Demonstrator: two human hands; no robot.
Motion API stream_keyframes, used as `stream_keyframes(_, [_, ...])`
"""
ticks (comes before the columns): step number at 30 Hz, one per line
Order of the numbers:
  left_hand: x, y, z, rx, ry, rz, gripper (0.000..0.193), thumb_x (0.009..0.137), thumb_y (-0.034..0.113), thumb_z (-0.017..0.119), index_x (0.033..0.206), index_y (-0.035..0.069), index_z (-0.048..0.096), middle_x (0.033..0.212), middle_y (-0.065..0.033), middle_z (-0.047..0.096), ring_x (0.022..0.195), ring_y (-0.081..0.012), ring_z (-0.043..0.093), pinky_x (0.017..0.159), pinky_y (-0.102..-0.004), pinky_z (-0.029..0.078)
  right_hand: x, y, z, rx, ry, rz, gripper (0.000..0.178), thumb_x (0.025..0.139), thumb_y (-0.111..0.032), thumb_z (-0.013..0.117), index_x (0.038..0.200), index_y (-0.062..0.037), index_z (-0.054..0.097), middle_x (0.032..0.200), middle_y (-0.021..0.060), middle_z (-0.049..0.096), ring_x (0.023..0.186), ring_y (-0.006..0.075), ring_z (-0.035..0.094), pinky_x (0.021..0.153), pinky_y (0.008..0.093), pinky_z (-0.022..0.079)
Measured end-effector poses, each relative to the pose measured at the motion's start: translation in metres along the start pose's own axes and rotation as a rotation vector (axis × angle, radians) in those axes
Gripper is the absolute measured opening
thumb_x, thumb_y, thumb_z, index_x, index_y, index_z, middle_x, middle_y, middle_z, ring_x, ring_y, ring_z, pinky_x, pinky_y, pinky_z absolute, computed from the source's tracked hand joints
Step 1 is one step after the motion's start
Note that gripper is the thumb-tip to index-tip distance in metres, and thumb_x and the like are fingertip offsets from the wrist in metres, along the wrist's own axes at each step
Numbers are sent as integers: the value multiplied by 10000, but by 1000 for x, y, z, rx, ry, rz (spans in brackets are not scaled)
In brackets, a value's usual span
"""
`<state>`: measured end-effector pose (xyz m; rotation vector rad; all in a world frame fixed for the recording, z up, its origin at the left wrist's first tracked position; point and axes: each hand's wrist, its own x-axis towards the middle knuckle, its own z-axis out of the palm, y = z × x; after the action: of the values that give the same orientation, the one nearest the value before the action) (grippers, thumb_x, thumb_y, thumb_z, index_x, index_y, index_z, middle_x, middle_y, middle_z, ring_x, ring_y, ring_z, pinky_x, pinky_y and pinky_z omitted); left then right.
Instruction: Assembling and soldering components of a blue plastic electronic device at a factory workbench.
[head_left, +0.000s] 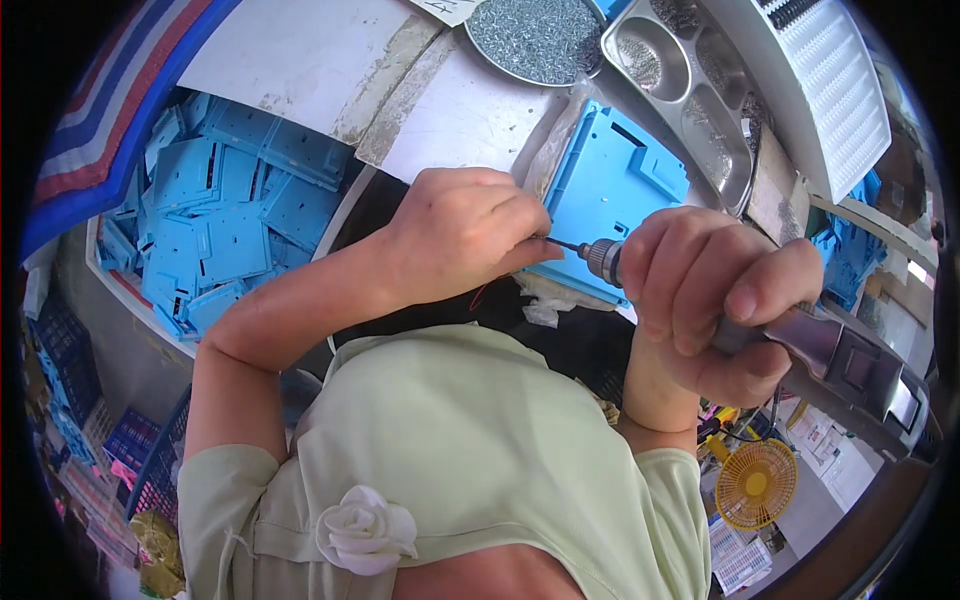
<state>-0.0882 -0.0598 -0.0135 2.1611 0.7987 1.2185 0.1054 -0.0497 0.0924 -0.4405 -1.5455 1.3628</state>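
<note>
My right hand (715, 285) is wrapped round an electric screwdriver (845, 360), whose metal chuck and thin bit point left. At the tip of that bit, my left hand (465, 235) is closed, thumb and forefinger pinched together. Whatever sits between those fingertips is too small or hidden to make out. Just beyond both hands lies a light-blue plastic panel (600, 190) with slots and a raised rim, on the white worktop (480, 120). The bit is above the panel's near left part, and my right hand covers its near right corner.
Across the worktop stand a round dish of small screws (535, 40) and a metal compartment tray (685, 90) with small hardware. A white ribbed tray (815, 95) is at far right. Blue panels (215, 215) fill a bin on the left. A yellow fan (757, 484) is lower right.
</note>
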Motion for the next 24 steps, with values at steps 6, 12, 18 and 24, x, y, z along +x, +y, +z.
stream_keyframes(6, [5, 4, -4, 78, -111, 52, 292, 655, 137, 870, 834, 83, 646, 710, -49, 618, 634, -245, 626, 541, -356, 490, -10, -1, 14, 101, 137, 23, 385, 925, -356, 765, 1014, -66, 526, 628, 25, 541, 530, 159, 511, 541, 342, 458])
stream_keyframes(12, [15, 15, -22, 139, -377, 31, 534, 639, 289, 878, 1081, 84, 659, 1090, -82, 681, 989, -261, 639, 865, -415, 473, -30, 0, 24, 144, 234, 65, 395, 866, -260, 848, 979, -30, 547, 678, 76, 582, 561, 192, 532, 573, 375, 479])
stream_keyframes(18, [6, 7, -22, 94, -521, 22, 861, 684, 405, 874, 1423, 109, 547, 1483, -66, 560, 1408, -228, 476, 1105, -509, 300, -36, 12, 31, -144, 205, 78, 332, 973, -321, 721, 952, -94, 479, 592, 20, 530, 462, 165, 507, 511, 357, 471])
stream_keyframes(24, [1, 9, -17, 109, -526, -30, 784, 763, 395, 838, 1434, 113, 547, 1484, -40, 567, 1459, -204, 437, 1137, -521, 270, -38, 23, 38, -259, 72, 26, 301, 912, -172, 768, 931, -84, 481, 606, 53, 537, 517, 209, 536, 556, 374, 507])
